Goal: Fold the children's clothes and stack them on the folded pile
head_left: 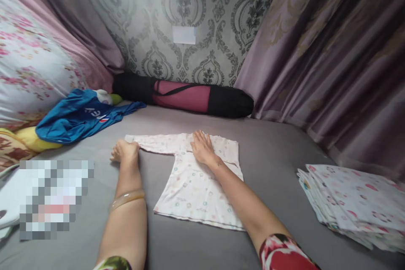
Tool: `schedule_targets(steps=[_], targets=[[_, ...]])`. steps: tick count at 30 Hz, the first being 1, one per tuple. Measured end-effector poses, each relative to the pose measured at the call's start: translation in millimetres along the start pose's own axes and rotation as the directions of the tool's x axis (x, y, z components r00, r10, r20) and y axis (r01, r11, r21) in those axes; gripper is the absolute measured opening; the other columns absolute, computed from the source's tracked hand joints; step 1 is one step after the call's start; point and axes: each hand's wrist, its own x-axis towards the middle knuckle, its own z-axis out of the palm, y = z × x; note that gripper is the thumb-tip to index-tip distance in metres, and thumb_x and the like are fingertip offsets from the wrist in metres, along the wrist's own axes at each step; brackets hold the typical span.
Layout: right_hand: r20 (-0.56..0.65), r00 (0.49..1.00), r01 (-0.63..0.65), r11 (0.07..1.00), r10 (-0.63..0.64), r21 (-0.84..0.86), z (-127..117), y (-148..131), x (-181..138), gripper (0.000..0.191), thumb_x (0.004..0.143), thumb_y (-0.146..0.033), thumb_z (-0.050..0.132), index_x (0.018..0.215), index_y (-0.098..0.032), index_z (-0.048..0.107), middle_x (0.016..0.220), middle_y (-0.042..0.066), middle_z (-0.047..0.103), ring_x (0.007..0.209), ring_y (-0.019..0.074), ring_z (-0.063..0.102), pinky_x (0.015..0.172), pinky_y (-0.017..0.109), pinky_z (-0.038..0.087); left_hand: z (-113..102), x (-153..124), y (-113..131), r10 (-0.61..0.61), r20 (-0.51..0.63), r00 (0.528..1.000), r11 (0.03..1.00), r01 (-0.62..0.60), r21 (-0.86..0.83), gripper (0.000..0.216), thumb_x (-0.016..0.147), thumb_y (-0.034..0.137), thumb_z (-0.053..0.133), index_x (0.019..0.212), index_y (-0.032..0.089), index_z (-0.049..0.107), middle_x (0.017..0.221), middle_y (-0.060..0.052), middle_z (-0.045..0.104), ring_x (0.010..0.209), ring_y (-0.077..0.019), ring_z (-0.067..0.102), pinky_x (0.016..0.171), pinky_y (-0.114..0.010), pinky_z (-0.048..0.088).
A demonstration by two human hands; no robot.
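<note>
A small white long-sleeved shirt [199,190] with pale coloured prints lies on the grey bed sheet. Its left sleeve stretches out straight to the side, while its right side is folded in, with the right sleeve across the chest. My left hand [124,151] is closed at the cuff of the outstretched sleeve, its thumb by the fabric. My right hand [202,147] lies flat on the upper chest, fingers extended over the folded part. A light-coloured bangle [126,199] circles my left forearm.
A stack of folded printed cloths [354,202] lies at the right. A black and pink long bag [182,96] rests against the patterned wall. To the left are a blue jersey [74,118], a floral pillow [34,59] and a blurred-out flat item [53,200]. Curtains [332,50] hang at the right.
</note>
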Motion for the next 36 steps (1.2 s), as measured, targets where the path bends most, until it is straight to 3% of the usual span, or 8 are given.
schedule_targets(steps=[7, 11, 22, 25, 28, 30, 33, 36], targets=[[0.130, 0.990, 0.043, 0.996, -0.052, 0.072, 13, -23, 16, 0.062, 0.099, -0.043, 0.021, 0.151, -0.011, 0.027, 0.159, 0.011, 0.020, 0.147, 0.0229, 0.009, 0.118, 0.040, 0.004, -19, 1, 22, -0.009, 0.148, 0.989, 0.840, 0.088, -0.535, 0.031, 0.070, 0.025, 0.059, 0.099, 0.014, 0.058, 0.091, -0.008, 0.067, 0.089, -0.0240, 0.067, 0.074, -0.033, 0.056], [0.146, 0.989, 0.010, 0.999, -0.017, 0.050, 14, -25, 17, 0.067, 0.096, -0.052, 0.027, 0.152, -0.015, 0.026, 0.160, 0.011, 0.016, 0.147, 0.0259, 0.007, 0.117, 0.043, 0.001, -31, -3, 38, 0.148, 0.306, 0.940, 0.599, 0.161, -0.784, 0.027, 0.074, 0.018, 0.053, 0.101, 0.016, 0.058, 0.086, -0.005, 0.068, 0.087, -0.0190, 0.067, 0.070, -0.028, 0.056], [0.392, 0.910, -0.139, 0.990, 0.132, -0.011, -12, -40, 42, 0.087, 0.083, -0.062, 0.048, 0.154, -0.020, 0.019, 0.161, 0.013, 0.006, 0.147, 0.0325, 0.002, 0.116, 0.046, 0.004, -26, -44, 71, 0.391, 0.315, 0.865, 0.170, 0.268, -0.948, 0.014, 0.062, 0.013, 0.066, 0.074, 0.017, 0.059, 0.076, 0.001, 0.068, 0.074, -0.0131, 0.065, 0.069, -0.020, 0.053], [0.331, 0.939, -0.119, 0.991, 0.089, 0.069, -11, -35, 42, 0.085, 0.080, -0.054, 0.057, 0.151, -0.018, 0.027, 0.160, 0.014, 0.011, 0.147, 0.0319, 0.006, 0.117, 0.046, 0.007, -15, -54, 83, 0.358, 0.241, 0.902, 0.198, 0.179, -0.964, 0.017, 0.060, 0.015, 0.069, 0.071, 0.017, 0.056, 0.071, 0.001, 0.065, 0.067, -0.0131, 0.063, 0.065, -0.022, 0.052], [0.071, 0.987, -0.162, 0.947, 0.147, 0.279, -11, -23, 36, 0.056, 0.087, -0.032, 0.052, 0.140, -0.017, 0.046, 0.152, 0.013, 0.036, 0.142, 0.0248, 0.028, 0.115, 0.037, 0.018, 0, -69, 93, 0.321, 0.163, 0.933, 0.250, 0.082, -0.965, 0.021, 0.061, 0.020, 0.071, 0.072, 0.017, 0.053, 0.064, 0.004, 0.060, 0.059, -0.0116, 0.059, 0.058, -0.023, 0.049], [0.042, 0.947, -0.286, 0.771, 0.320, 0.569, -15, -14, 29, 0.039, 0.090, -0.024, 0.046, 0.127, -0.018, 0.057, 0.138, 0.012, 0.054, 0.129, 0.0221, 0.046, 0.109, 0.034, 0.031, 12, -82, 96, 0.359, 0.151, 0.921, 0.291, 0.043, -0.956, 0.027, 0.062, 0.027, 0.073, 0.076, 0.018, 0.052, 0.063, 0.005, 0.057, 0.056, -0.0107, 0.057, 0.056, -0.023, 0.048], [0.275, 0.867, -0.428, 0.336, 0.416, 0.839, -26, 1, 13, 0.031, 0.095, -0.030, 0.039, 0.114, -0.015, 0.059, 0.119, 0.014, 0.064, 0.102, 0.0214, 0.065, 0.091, 0.037, 0.048, 28, -108, 98, 0.476, 0.148, 0.867, 0.336, -0.024, -0.941, 0.037, 0.065, 0.040, 0.074, 0.087, 0.019, 0.053, 0.071, 0.004, 0.060, 0.063, -0.0120, 0.060, 0.061, -0.024, 0.048], [0.445, 0.826, -0.450, -0.069, 0.346, 0.890, -36, 16, -4, 0.048, 0.099, -0.046, 0.024, 0.104, -0.013, 0.058, 0.100, 0.015, 0.069, 0.081, 0.0213, 0.068, 0.079, 0.039, 0.052, 35, -134, 98, 0.739, 0.269, 0.618, 0.396, -0.076, -0.915, 0.042, 0.076, 0.053, 0.067, 0.102, 0.021, 0.057, 0.096, -0.005, 0.069, 0.093, -0.0194, 0.066, 0.081, -0.030, 0.050]])
